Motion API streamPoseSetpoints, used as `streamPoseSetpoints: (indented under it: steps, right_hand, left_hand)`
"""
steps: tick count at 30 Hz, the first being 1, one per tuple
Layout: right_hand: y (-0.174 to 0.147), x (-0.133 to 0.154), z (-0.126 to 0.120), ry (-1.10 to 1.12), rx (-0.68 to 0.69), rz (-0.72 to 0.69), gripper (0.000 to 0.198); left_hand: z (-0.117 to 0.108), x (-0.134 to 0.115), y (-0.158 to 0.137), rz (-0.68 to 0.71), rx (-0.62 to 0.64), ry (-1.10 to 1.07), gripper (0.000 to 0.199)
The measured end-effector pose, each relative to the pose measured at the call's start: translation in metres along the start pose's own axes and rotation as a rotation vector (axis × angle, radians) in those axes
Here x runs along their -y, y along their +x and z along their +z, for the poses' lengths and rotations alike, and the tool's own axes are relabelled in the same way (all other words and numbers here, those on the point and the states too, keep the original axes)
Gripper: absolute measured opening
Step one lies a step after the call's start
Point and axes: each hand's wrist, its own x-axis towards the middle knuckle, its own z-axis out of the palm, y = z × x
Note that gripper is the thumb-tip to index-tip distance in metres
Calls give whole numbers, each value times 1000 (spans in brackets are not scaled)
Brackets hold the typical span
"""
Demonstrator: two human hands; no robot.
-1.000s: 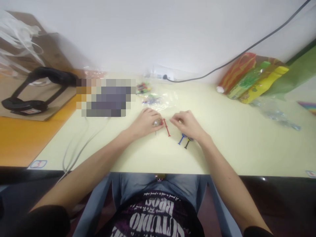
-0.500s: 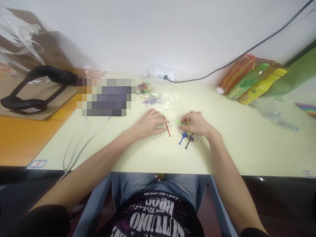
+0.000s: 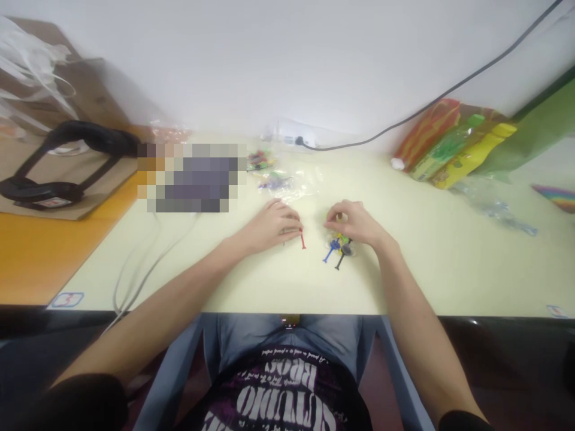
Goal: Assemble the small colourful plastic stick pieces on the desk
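My left hand (image 3: 275,224) is closed, thumb and fingers pinching a thin red plastic stick (image 3: 303,240) whose lower end points towards me. Across a small gap, my right hand (image 3: 354,221) has its fingers curled to a pinch above a little heap of parts; what sits between the fingertips is hidden. Under it lie a blue plastic piece (image 3: 330,251) with a round head and thin stem, and a similar black piece (image 3: 345,254). Bits of yellow and green plastic (image 3: 342,237) show between them, partly covered by the hand.
Behind the hands lie clear plastic bags (image 3: 287,182) and more coloured pieces (image 3: 260,160). A blurred-out dark device (image 3: 197,182) with cables is at left, near a black padded frame (image 3: 67,161). Snack packs and bottles (image 3: 453,146) stand at the back right, below a black cable (image 3: 381,139).
My right fingers have drawn together in a pinch, and the green bit at their tips no longer shows there. The red stick in my left hand has turned nearer upright and shows less.
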Motion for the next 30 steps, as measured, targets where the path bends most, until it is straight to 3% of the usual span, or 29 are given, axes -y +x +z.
streamPoseSetpoints:
  steps: [8, 12, 15, 19, 24, 30]
  right_hand:
    - [3, 7, 1, 194, -328, 6, 21]
    - [8, 10, 6, 325, -537, 20, 21]
    - [10, 16, 12, 493, -614, 27, 21]
    - [11, 30, 22, 718, -489, -6, 26]
    - [11, 46, 38, 865, -272, -104, 35]
    - [11, 47, 45, 917, -255, -96, 36]
  left_hand:
    - [0, -1, 1, 7, 28, 60, 25]
    - [-3, -8, 4, -11, -74, 35, 31]
    - [-4, -14, 5, -27, -180, 5, 32]
    - [-5, -19, 5, -22, -295, 6, 34]
    - [-4, -18, 6, 17, -349, 4, 31]
    - [-2, -18, 5, 70, -417, -4, 23]
